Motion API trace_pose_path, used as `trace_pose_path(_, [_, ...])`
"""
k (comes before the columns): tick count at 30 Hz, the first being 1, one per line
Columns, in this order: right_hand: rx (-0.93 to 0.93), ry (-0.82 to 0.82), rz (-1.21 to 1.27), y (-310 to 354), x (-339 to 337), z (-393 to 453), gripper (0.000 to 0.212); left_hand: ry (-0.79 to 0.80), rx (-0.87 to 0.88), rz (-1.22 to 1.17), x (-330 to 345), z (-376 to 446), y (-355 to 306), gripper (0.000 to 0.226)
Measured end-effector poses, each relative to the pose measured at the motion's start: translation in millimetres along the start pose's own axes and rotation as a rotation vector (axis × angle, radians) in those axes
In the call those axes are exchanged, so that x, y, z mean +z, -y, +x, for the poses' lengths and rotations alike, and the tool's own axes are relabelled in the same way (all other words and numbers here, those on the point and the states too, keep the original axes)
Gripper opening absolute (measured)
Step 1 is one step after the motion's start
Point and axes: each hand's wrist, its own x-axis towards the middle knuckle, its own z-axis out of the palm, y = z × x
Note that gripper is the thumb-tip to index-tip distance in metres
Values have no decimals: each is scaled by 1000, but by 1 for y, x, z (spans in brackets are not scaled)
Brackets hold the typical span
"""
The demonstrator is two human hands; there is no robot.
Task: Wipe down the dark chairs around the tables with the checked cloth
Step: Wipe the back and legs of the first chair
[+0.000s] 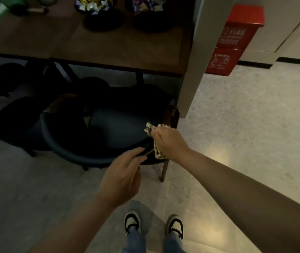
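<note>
A dark chair (112, 125) with a curved padded backrest stands in front of me, tucked partly under a brown wooden table (109, 44). My right hand (167, 139) is closed on the yellow-and-white checked cloth (157, 152), which it holds against the right end of the backrest. The cloth hangs down below the fist. My left hand (121, 178) grips the backrest's rim just left of the cloth, fingers curled over the edge. A second dark chair (12, 114) sits at the left, mostly in shadow.
Two dark bowls of wrapped sweets (94, 6) stand on the table's far side. A beige pillar (198, 57) rises right of the chair, with a red fire-equipment box (233, 41) behind it. Pale floor spreads to the right. My two shoes (152, 223) show below.
</note>
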Motion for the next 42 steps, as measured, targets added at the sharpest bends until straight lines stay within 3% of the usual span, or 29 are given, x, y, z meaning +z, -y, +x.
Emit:
trace_pose_path(4, [188,-44,87,2,-7,13,44,91,-5,132,-25,10,51,43])
trace_pose_path(6, [210,-3,34,-8,-3,18,41,262,-9,205,-35,15,81,57])
trace_pose_path(9, [136,123,-3,-23,21,10,33,558,-8,278,-49,26,119,103])
trace_pose_path(12, [147,-12,32,-26,42,5,37,676,51,238,-51,35,140,115])
trace_pose_path(15, [285,-181,38,-20,56,13,29,583,80,178,-43,31,147,103])
trace_pose_path(18, [376,-350,53,3,73,6,36,432,105,157,-39,24,150,78])
trace_pose_path(21, [168,-463,-54,26,100,-13,33,385,91,100,-41,24,149,69])
trace_pose_path(24, [-30,-362,-168,17,89,-9,40,384,78,86,-42,24,149,66])
trace_pose_path(26, [86,-291,-166,0,65,9,49,394,77,73,-43,25,148,64])
trace_pose_path(29, [405,-213,59,-30,39,37,55,405,70,65,-43,25,147,61])
trace_pose_path(32, [300,-163,122,-40,44,41,56,418,61,50,-45,27,146,57])
trace_pose_path(36, [495,-362,399,-39,53,33,67,431,51,37,-46,27,144,52])
trace_pose_path(42, [672,-571,661,-22,61,42,42,434,20,34,-48,27,141,51])
